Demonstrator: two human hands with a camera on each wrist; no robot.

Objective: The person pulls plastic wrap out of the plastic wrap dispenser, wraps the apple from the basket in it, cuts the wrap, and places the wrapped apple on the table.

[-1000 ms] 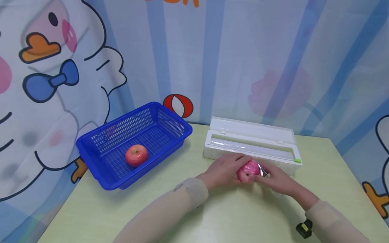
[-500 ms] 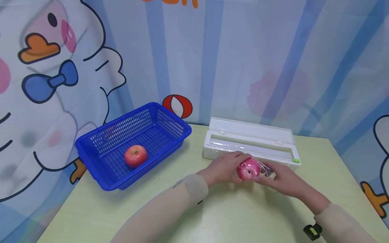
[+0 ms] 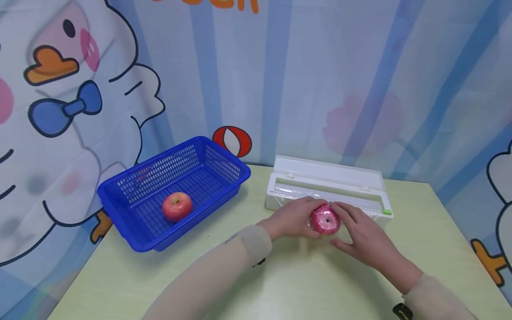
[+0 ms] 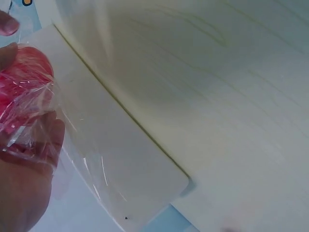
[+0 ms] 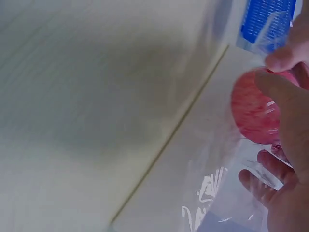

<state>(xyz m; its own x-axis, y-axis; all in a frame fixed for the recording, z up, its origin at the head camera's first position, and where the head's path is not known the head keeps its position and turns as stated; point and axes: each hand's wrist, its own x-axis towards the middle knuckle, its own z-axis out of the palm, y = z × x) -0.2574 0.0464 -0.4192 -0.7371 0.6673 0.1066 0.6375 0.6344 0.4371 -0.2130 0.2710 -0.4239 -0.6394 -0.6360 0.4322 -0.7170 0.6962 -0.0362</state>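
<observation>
A red apple (image 3: 326,220) wrapped in clear cling film is held in front of the white cling film box, its hollow end facing me. My left hand (image 3: 294,218) grips it from the left side, fingers over the top and thumb below. The right hand (image 3: 368,238) is spread at its right, with fingertips right at the apple's upper edge and the thumb apart from it. Loose cling film (image 5: 207,193) shows below the apple in the right wrist view. Film also lies wrinkled over the apple (image 4: 29,72) and the left fingers in the left wrist view.
Behind the hands stands the white cling film box (image 3: 274,202), lid raised, with a green slider (image 3: 386,212) at its right end. On the left is a blue basket (image 3: 240,173) with an unwrapped apple (image 3: 177,206) inside. A printed curtain (image 3: 240,66) hangs behind the table.
The right hand has let go of the bunched film at the apple's right side and spread its fingers. The film there now lies closer to the apple, which the left hand still holds.
</observation>
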